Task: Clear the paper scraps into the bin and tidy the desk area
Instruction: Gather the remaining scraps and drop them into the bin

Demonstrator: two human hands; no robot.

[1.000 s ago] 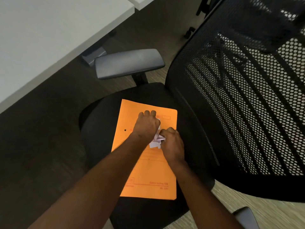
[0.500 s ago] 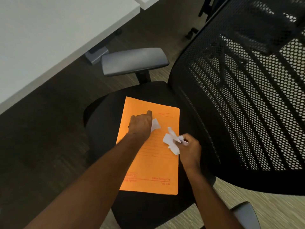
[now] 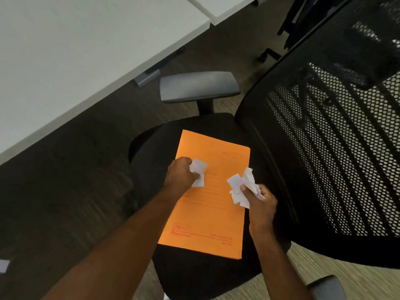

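An orange file folder (image 3: 207, 219) lies flat on the black seat (image 3: 201, 276) of an office chair. My left hand (image 3: 180, 173) hovers over the folder's upper left part, closed on a few white paper scraps (image 3: 199, 172). My right hand (image 3: 260, 199) is at the folder's right edge, gripping a crumpled bunch of white paper scraps (image 3: 242, 187) that stick up above my fingers. No bin is in view.
The chair's black mesh backrest (image 3: 329, 152) rises close on the right. A grey armrest (image 3: 198, 86) sits beyond the seat, another armrest (image 3: 324, 287) at the bottom right. A white desk (image 3: 71, 50) fills the upper left. Dark floor lies to the left.
My hands have moved apart from the middle of the folder, each lifting paper scraps. The left hand now shows its scraps clearly; the right hand has drawn back to the right.
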